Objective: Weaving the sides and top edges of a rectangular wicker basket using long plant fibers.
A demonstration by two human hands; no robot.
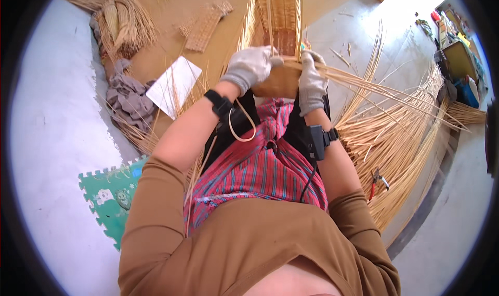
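Seemingly for steadiness, the wicker basket [277, 82] is held between the left hand [251, 66], clamped on its near rim, and the right hand [312, 81], by which loose strands [344, 77] trailing to the basket's right are pinched at its near corner, presumably for control.

Bright light surrounds me, white glare washing out the floor [387, 23] at upper right, while the pale wall [49, 124] on my left bows toward a black rim.
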